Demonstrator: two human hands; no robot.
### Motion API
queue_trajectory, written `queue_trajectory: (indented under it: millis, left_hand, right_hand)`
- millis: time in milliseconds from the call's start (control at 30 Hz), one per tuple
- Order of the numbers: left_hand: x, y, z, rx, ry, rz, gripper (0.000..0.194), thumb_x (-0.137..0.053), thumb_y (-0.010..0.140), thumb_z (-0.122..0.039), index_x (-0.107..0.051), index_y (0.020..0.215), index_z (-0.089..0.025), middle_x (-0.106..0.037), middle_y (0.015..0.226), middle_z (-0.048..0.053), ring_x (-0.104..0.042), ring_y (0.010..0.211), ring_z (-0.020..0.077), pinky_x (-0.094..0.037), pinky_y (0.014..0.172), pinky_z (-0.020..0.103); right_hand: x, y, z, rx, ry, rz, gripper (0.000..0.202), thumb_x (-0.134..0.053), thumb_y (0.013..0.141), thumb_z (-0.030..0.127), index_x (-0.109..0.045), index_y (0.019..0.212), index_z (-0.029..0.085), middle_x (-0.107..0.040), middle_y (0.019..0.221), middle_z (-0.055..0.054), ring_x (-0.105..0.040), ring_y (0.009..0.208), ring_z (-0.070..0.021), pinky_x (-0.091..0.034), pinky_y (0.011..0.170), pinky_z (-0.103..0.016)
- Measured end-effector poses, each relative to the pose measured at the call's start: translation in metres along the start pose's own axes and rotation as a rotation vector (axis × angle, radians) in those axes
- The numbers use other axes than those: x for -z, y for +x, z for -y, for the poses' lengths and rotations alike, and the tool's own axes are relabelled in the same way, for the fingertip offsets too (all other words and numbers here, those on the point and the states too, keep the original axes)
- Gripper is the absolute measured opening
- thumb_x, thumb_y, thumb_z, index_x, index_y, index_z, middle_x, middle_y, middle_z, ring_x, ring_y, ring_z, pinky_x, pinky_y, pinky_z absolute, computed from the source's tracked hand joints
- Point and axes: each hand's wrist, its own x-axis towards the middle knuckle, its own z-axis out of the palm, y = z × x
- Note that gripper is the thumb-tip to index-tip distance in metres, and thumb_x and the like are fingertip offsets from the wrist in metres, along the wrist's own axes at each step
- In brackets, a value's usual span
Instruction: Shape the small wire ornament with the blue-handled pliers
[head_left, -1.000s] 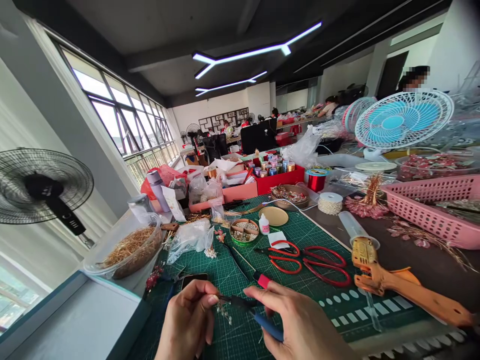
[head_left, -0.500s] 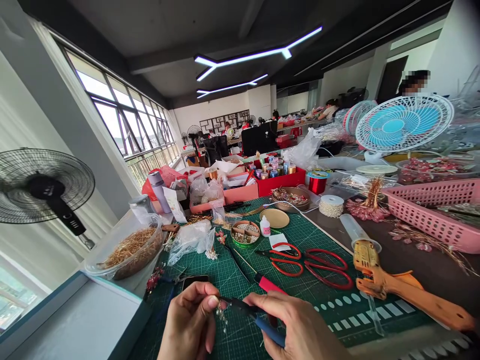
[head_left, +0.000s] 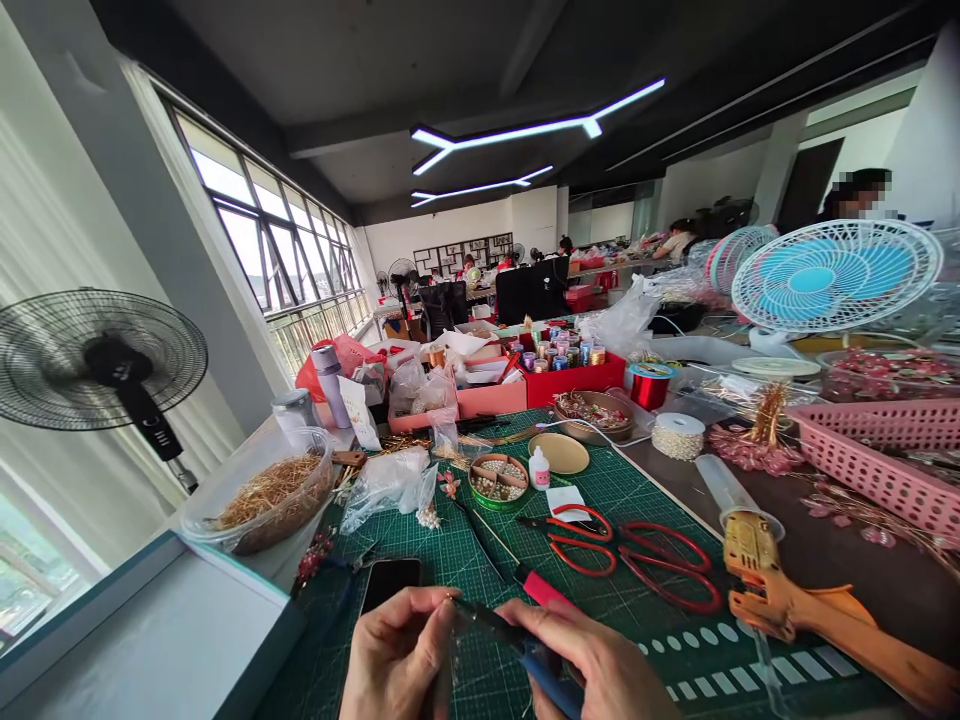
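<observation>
Low in the middle of the head view, my left hand (head_left: pixel 405 650) is closed, thumb and forefinger pinching a small beaded ornament (head_left: pixel 454 632). Most of that piece is blurred or covered by the fingers. My right hand (head_left: pixel 581 655) is wrapped round pliers (head_left: pixel 544 672) with blue handles, whose dark jaws point left and meet the ornament at my left fingertips. Just beyond the hands lie a pink-handled tool (head_left: pixel 546 588) and a dark phone (head_left: pixel 390 582). Both hands are above a green cutting mat (head_left: pixel 480 555).
Two pairs of red-handled scissors (head_left: pixel 581 555) (head_left: pixel 667 565) lie right of centre, near an orange glue gun (head_left: pixel 780 600). Behind stand a divided bead tin (head_left: pixel 499 482) and a small glue bottle (head_left: pixel 538 468). A clear bowl of gold wires (head_left: pixel 195 520) is left, a pink basket (head_left: pixel 870 465) right.
The whole view has shifted a little, so everything sits lower and to the right. Dangling beads that showed below my left fingers are now barely visible. Both hands keep their hold.
</observation>
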Motion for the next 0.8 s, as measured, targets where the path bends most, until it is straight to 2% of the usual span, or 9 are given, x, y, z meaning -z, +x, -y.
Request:
queue_trajectory:
  millis: [100,200,333,533,800]
  left_hand:
    - [-0.001,-0.002,-0.001,-0.011,0.091,-0.002,0.046,-0.068,0.059,-0.057,-0.063,0.071,-0.013,-0.043,0.027,-0.007,-0.03,0.023,0.0031,-0.017,0.027,0.014]
    - [0.001,-0.002,-0.002,-0.021,0.169,0.009,0.044,-0.066,0.062,-0.056,-0.063,0.071,-0.014,-0.045,0.028,-0.007,-0.031,0.023,0.0039,-0.019,0.026,0.015]
    - [0.002,-0.001,-0.003,-0.006,0.156,0.072,0.045,-0.063,0.062,-0.059,-0.06,0.068,-0.014,-0.044,0.029,-0.007,-0.031,0.023,0.0028,-0.019,0.027,0.014]
    - [0.004,-0.003,-0.004,0.051,0.107,0.182,0.044,-0.062,0.065,-0.058,-0.058,0.065,-0.014,-0.043,0.03,-0.008,-0.03,0.024,0.0008,-0.019,0.028,0.012]
    - [0.006,-0.005,-0.007,0.056,0.095,0.296,0.041,-0.059,0.071,-0.054,-0.057,0.067,-0.014,-0.042,0.031,-0.008,-0.031,0.025,0.0006,-0.019,0.029,0.012]
  right_hand:
    - [-0.002,-0.005,-0.007,0.054,-0.144,-0.088,0.054,-0.048,0.061,0.011,-0.061,0.111,0.025,-0.069,0.1,-0.006,-0.065,0.093,-0.0258,-0.058,0.072,-0.034]
    - [0.001,-0.008,-0.01,0.115,-0.247,-0.195,0.057,-0.05,0.06,0.013,-0.058,0.115,0.024,-0.068,0.092,-0.009,-0.068,0.081,-0.0253,-0.06,0.063,-0.034]
    - [0.007,-0.006,-0.009,0.183,-0.287,-0.274,0.057,-0.049,0.059,0.012,-0.058,0.114,0.023,-0.066,0.082,-0.008,-0.068,0.071,-0.0229,-0.059,0.054,-0.032]
    - [0.013,-0.005,-0.007,0.2,-0.277,-0.272,0.053,-0.047,0.062,0.011,-0.057,0.112,0.025,-0.066,0.083,-0.006,-0.068,0.072,-0.021,-0.059,0.055,-0.03]
    - [0.021,-0.009,-0.008,0.238,-0.248,-0.247,0.047,-0.045,0.067,0.01,-0.059,0.109,0.025,-0.067,0.084,-0.005,-0.067,0.072,-0.0197,-0.058,0.056,-0.03]
